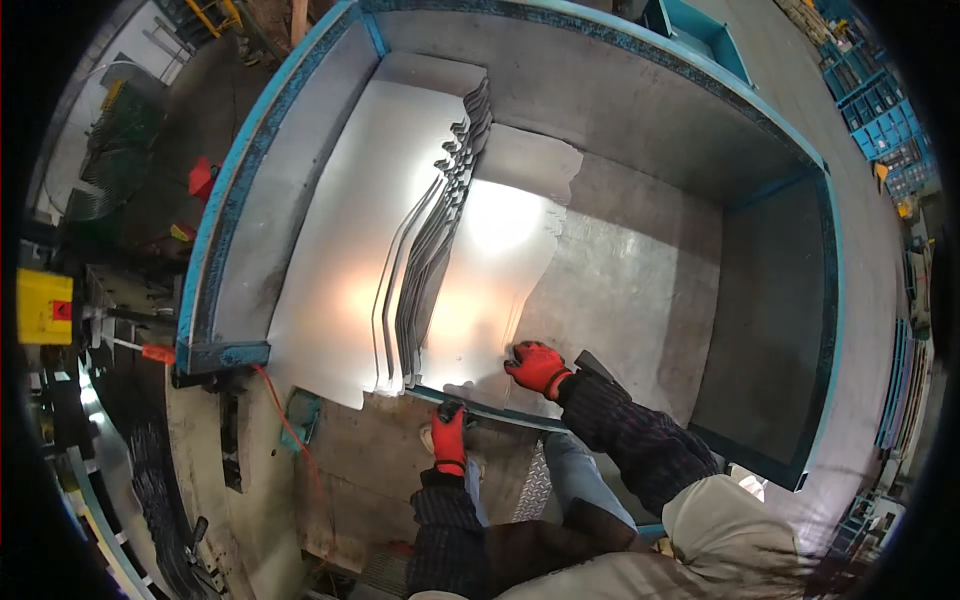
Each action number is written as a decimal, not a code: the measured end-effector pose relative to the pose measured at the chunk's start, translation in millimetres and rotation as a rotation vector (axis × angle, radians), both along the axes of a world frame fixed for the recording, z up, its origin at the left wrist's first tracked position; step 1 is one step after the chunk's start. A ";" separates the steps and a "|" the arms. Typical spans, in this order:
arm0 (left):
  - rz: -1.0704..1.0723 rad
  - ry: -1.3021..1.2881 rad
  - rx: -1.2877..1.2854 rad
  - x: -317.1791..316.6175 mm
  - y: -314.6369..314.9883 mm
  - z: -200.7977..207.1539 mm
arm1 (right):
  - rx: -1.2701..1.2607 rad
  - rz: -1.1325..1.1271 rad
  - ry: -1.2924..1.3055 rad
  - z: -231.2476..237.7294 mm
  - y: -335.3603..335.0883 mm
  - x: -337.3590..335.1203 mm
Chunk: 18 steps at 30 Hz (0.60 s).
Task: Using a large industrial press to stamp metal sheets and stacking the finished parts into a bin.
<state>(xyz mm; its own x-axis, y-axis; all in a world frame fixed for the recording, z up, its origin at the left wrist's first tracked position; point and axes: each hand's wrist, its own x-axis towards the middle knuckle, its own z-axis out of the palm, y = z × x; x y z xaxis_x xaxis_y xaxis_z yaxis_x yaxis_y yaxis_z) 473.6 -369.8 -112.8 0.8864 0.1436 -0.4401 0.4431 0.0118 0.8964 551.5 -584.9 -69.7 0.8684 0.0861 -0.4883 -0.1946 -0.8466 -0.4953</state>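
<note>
Flat, shiny metal sheets with a wavy cut edge lie in a large blue-rimmed metal bin. A tall fanned stack of sheets (345,215) fills its left side, and a lower sheet (487,290) lies to the right of it. My right hand (538,367), in a red glove with dark fingers, is closed at the near right edge of the lower sheet. At the bin's front rim, my left hand (449,435), gloved alike, has its fingers curled in. Whether they grip the sheet's near edge or the rim is hidden.
The bin's blue rim (250,135) and high walls surround the sheets. Bare bin floor (635,250) shows right of them. An orange cord (290,428) hangs outside the front left corner, near a yellow box (45,307). Blue racks of small bins (885,125) stand far right.
</note>
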 end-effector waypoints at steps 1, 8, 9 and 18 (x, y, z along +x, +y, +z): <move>0.003 -0.008 -0.003 -5.6 -3.7 17.1 | -0.003 0.003 -0.008 5.0 -5.4 -9.6; 0.007 0.207 -0.332 -47.8 14.0 132.8 | 0.103 0.397 0.296 50.3 -14.9 -91.7; 0.003 0.175 -0.263 -52.0 20.2 143.6 | 0.088 0.480 0.290 51.9 -16.4 -94.4; 0.063 0.267 -0.275 -64.7 8.6 175.5 | 0.199 0.206 0.288 114.3 -78.2 -68.4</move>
